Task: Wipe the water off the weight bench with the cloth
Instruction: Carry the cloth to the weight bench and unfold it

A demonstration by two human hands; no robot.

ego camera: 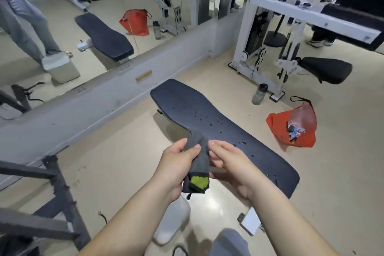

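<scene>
The dark blue weight bench runs from the centre toward the lower right, its pad speckled with water drops. A grey cloth with a yellow-green patch at its lower end hangs bunched between both hands, above the near left edge of the bench. My left hand grips the cloth from the left with the thumb on top. From the right, my right hand pinches it with the fingertips. The cloth is held off the pad.
A grey water bottle and a red bag lie on the floor right of the bench. A white cable machine with a black seat stands behind them. A wall mirror is at left, and a dark metal frame at lower left.
</scene>
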